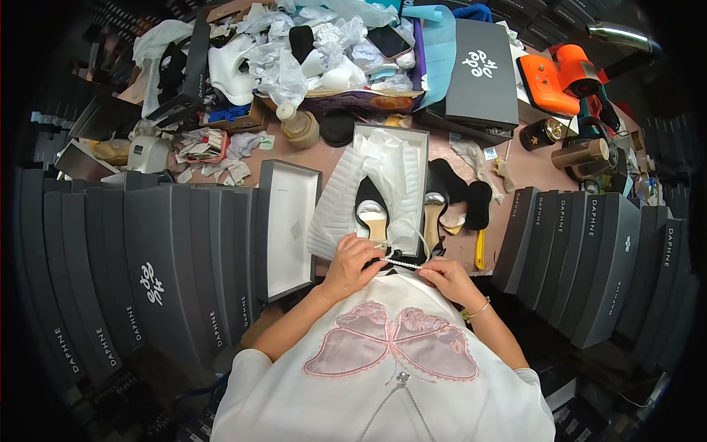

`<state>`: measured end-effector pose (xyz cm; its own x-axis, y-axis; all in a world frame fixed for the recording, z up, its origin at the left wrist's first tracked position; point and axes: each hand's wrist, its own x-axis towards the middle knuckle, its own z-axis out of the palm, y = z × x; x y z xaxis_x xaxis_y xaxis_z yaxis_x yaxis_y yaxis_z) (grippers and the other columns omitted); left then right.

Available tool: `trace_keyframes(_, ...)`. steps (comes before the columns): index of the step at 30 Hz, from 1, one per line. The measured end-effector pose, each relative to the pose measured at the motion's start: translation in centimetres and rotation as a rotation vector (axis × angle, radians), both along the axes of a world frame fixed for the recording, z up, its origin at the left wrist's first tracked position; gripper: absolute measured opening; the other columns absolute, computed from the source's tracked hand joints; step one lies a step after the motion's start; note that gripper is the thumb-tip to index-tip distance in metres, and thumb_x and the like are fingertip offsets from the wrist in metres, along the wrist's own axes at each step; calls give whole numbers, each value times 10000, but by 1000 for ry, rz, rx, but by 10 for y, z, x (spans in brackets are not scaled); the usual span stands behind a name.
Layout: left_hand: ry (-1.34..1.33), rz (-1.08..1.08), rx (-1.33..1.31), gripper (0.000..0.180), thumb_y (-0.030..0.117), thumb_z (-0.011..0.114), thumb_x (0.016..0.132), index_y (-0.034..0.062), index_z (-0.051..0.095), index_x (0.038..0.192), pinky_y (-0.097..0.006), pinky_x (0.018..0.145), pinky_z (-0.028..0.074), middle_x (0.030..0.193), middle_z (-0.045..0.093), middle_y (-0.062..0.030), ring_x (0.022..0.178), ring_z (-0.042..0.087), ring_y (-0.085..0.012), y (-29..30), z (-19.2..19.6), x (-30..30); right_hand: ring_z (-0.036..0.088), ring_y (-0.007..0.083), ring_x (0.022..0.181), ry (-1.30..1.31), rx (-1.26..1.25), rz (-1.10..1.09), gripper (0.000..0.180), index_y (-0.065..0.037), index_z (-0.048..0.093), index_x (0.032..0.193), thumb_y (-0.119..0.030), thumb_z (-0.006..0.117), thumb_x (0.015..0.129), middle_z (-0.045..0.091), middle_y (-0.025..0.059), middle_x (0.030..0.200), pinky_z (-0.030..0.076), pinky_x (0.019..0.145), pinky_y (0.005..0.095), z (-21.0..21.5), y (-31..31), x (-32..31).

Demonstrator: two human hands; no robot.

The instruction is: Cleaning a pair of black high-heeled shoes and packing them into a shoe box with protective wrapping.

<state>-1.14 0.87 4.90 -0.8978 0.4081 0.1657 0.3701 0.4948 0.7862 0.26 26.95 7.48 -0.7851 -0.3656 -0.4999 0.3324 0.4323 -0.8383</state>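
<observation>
A strand of small white pearl-like beads (401,263) stretches between my two hands, close to my white shirt. My left hand (355,264) pinches its left end, and my right hand (447,280) pinches the other end between thumb and fingertips. Just beyond my left hand lies a black pointed shoe (370,193) with a pale insole, on white tissue in an open grey shoebox (418,140). Another black shoe (434,193) rests along the box's right side. A thin loop of beads rises between the shoes; whether the strand is fastened to one is hidden by my fingers.
A grey box lid (289,228) stands left of the shoebox. Rows of upright grey boxes (163,272) flank me on both sides. Behind are a carton (346,102) heaped with plastic wrapping, a bottle (298,127) and an orange device (552,82). A yellow-handled tool (480,250) lies right.
</observation>
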Motion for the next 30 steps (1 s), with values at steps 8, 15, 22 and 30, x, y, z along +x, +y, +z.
trace_keyframes(8,-498,289,507,187,38,550,942,-26,633,1097,-264,870,462,1046,628,-86,981,591,-140,7,4,-6,594,114,776,-22,-585,-478,195,24,679,1019,-133,598,938,658,56,953,486,733,241,-17,-39,-40)
trace_keyframes(15,-672,238,802,165,13,583,917,-39,614,1071,-245,841,461,1022,569,-57,937,561,-109,13,10,-3,621,151,987,-291,-712,-446,299,31,613,1139,-205,502,995,655,81,1049,489,867,265,-8,-50,-40)
trace_keyframes(22,-541,162,536,136,18,596,882,-4,645,1007,-222,685,426,933,596,-55,795,550,-94,15,3,-4,578,111,939,-185,-322,-173,328,11,586,1202,-216,558,966,635,53,1050,464,824,243,-9,-28,-6)
trace_keyframes(30,-494,101,569,155,10,568,902,-17,632,1040,-219,729,451,974,571,-45,849,565,-95,14,19,-11,607,267,873,224,-4,64,240,-9,635,973,-212,675,851,616,123,895,480,787,345,-9,-28,3)
